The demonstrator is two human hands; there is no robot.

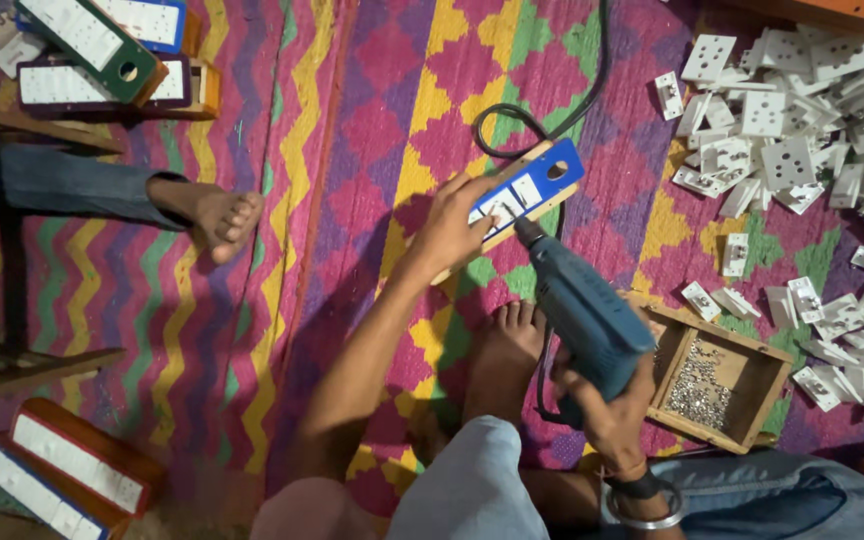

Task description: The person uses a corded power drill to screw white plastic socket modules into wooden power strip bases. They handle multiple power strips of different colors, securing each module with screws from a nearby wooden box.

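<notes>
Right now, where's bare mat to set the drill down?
Free: mat between the other person's foot and the blue board. Crowded: socket pile at right, and the screw box beside the drill.

One blue power drill (584,312), one wooden screw box (752,352) at lower right, two hands, three bare feet, and six finished extension boards stacked at frame's left.
</notes>
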